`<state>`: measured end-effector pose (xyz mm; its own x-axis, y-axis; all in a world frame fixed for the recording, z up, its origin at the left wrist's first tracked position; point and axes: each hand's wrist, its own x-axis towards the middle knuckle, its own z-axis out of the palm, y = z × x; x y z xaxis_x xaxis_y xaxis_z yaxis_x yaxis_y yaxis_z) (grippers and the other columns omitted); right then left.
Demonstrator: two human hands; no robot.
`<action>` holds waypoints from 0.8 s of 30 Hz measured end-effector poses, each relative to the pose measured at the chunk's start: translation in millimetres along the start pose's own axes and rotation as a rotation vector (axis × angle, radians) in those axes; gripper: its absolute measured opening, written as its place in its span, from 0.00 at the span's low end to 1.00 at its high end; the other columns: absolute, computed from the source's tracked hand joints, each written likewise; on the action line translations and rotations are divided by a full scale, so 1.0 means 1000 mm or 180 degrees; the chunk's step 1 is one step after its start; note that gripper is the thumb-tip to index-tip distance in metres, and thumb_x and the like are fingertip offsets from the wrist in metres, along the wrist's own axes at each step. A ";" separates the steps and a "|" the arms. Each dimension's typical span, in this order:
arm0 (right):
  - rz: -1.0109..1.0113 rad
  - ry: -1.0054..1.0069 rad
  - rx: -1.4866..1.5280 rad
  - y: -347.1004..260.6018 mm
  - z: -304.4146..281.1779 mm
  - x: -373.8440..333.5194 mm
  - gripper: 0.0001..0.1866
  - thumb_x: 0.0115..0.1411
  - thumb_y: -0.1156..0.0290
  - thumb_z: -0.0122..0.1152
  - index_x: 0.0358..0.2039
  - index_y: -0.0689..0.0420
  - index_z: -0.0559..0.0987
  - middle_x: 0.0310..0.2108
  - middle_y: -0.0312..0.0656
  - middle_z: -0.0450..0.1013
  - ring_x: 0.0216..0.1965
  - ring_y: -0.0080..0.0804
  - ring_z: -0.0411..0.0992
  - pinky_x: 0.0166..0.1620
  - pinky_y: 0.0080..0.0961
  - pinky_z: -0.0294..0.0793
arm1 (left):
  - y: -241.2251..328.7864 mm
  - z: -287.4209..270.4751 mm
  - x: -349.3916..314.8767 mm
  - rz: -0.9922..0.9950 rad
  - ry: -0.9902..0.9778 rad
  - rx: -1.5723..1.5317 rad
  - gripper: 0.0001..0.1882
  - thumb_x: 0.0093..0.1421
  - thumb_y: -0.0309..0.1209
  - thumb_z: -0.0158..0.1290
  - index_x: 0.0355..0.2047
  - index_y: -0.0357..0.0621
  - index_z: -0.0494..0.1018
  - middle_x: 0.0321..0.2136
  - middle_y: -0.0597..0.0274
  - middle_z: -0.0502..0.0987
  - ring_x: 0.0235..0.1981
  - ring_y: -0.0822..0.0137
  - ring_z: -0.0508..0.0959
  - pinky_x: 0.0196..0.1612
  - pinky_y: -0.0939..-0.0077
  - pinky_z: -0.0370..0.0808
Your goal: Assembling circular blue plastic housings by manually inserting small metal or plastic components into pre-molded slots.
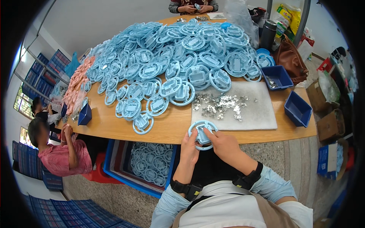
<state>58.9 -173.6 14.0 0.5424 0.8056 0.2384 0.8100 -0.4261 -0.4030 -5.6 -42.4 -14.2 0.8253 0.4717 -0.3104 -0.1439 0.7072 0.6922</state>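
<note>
A light blue plastic toy steering wheel point(203, 146) is held between my two hands just over the table's near edge. My left hand point(189, 146) grips its left rim, with the thumb up on the face. My right hand point(224, 146) holds its right side, thumb and finger pressed on the middle; whether a small part sits under them is hidden. Just beyond, loose small silvery metal pieces point(224, 104) lie scattered on a white foam mat point(262, 117). A big heap of the same blue wheels point(159, 57) covers the far and left side of the wooden table point(243, 137).
Two dark blue bins point(298, 110) point(279, 76) stand at the right, beside a brown bag point(291, 60) and a black thermos point(268, 35). A blue crate point(173, 178) of wheels is below on the left. One person point(64, 152) sits left, another point(194, 7) opposite.
</note>
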 end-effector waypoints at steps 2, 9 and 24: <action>-0.0088 -0.0147 -0.0198 -0.005 -0.006 0.002 0.24 0.51 0.75 0.50 0.52 0.54 0.67 0.25 0.44 0.70 0.20 0.41 0.71 0.23 0.34 0.71 | -0.001 0.000 0.000 0.0034 0.0044 0.0105 0.14 0.61 0.33 0.47 0.45 0.40 0.64 0.34 0.64 0.72 0.32 0.75 0.74 0.32 0.80 0.72; -0.0071 -0.0716 -0.0685 -0.018 -0.008 0.012 0.26 0.51 0.74 0.48 0.53 0.57 0.65 0.27 0.47 0.71 0.22 0.41 0.73 0.24 0.32 0.71 | -0.006 -0.001 -0.001 0.0273 0.0078 0.0485 0.14 0.60 0.34 0.48 0.44 0.41 0.65 0.33 0.66 0.71 0.31 0.77 0.72 0.29 0.84 0.69; 0.0059 -0.0479 -0.0333 -0.018 -0.008 0.010 0.26 0.51 0.75 0.49 0.53 0.53 0.65 0.24 0.47 0.71 0.22 0.43 0.72 0.23 0.35 0.69 | -0.010 -0.007 0.002 0.0186 0.0082 0.0474 0.13 0.61 0.32 0.45 0.44 0.40 0.66 0.35 0.65 0.73 0.33 0.75 0.73 0.33 0.81 0.71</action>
<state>51.8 -161.7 30.7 0.5243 0.8463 0.0938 0.8231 -0.4756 -0.3102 -6.2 -44.4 -26.3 0.8033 0.5245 -0.2821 -0.1072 0.5932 0.7979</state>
